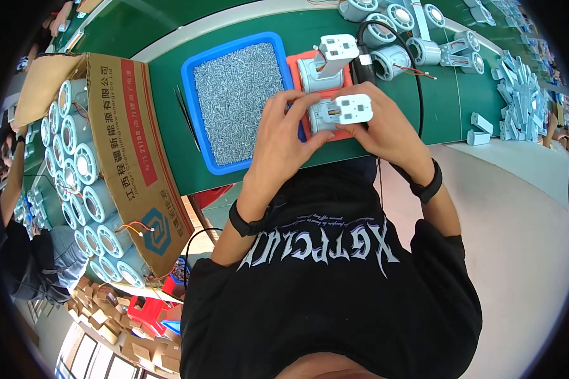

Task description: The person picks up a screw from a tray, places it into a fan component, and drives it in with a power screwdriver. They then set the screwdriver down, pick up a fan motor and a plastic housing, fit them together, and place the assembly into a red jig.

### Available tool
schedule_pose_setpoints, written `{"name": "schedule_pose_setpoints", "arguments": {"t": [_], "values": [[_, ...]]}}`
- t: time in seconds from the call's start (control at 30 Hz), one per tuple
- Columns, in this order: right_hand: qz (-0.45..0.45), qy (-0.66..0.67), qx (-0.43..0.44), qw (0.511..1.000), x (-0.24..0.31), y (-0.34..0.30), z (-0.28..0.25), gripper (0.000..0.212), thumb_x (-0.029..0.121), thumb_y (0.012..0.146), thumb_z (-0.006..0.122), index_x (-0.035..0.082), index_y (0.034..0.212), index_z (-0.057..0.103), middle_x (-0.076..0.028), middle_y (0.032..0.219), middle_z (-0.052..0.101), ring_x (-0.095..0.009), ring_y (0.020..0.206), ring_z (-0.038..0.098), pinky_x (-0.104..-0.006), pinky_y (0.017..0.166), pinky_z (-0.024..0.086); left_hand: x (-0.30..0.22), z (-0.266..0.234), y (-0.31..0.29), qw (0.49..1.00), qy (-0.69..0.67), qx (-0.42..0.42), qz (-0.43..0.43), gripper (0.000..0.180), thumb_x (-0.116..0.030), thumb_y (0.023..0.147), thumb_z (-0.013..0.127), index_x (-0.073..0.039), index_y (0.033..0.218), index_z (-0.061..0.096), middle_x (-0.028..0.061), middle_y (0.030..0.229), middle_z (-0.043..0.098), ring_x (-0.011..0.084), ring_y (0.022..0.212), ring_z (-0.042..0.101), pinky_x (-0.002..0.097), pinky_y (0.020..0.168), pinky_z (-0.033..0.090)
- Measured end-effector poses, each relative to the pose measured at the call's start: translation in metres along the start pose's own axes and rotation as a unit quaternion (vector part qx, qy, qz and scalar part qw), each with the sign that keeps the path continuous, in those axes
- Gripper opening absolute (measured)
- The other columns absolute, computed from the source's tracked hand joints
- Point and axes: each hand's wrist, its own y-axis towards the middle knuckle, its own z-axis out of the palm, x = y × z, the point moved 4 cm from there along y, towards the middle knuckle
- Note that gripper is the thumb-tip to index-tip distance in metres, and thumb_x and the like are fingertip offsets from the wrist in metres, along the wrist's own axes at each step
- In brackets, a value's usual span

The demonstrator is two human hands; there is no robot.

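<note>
A light grey plastic housing with a white end plate sits on the near part of an orange-red fixture, thin wires showing inside it. My left hand grips it from the left, thumb at the near side and fingers over the top. From the right, my right hand curls around it, its thumb low on the near side. Just behind stands a second grey housing on the same fixture, untouched. A black powered screwdriver with a cable lies beside it, close to my right hand.
Left of the fixture is a blue tray filled with small metal screws. A cardboard box of grey cylindrical housings stands farther left. More housings and a heap of grey parts lie on the green table.
</note>
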Motion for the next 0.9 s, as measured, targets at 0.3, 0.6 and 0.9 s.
{"name": "schedule_pose_setpoints", "arguments": {"t": [0.3,0.6,0.9], "values": [[-0.043,-0.046,0.023,0.998,0.017,0.009,-0.003,0.034,0.004,0.072,0.069,0.005,0.104,0.058,-0.011,0.099,0.061,-0.033,0.090,0.058,-0.0404,0.075,0.049,0.005,0.007,-0.005,0.999,-0.004,-0.031,0.016,0.052,-0.017,0.058,0.087,-0.004,0.103,0.064,0.0098,0.106,0.059,0.0294,0.095,0.060,0.0381,0.080,0.050],[-0.048,-0.048,0.025,0.997,0.015,0.016,0.000,0.035,0.003,0.069,0.071,0.004,0.102,0.059,-0.011,0.095,0.063,-0.033,0.088,0.059,-0.0405,0.075,0.049,0.010,0.007,0.002,0.996,-0.070,0.001,-0.054,0.050,-0.011,0.057,0.085,-0.005,0.102,0.065,0.0089,0.099,0.058,0.0288,0.091,0.059,0.0378,0.077,0.050],[-0.002,0.048,-0.042,0.998,-0.023,-0.002,-0.009,0.039,0.007,0.076,0.069,0.004,0.113,0.056,-0.012,0.098,0.063,-0.035,0.092,0.059,-0.0401,0.079,0.050,0.009,-0.018,0.006,0.997,-0.072,0.012,-0.035,0.043,-0.008,0.061,0.083,-0.005,0.101,0.066,0.0080,0.083,0.059,0.0277,0.075,0.061,0.0375,0.070,0.051]]}}
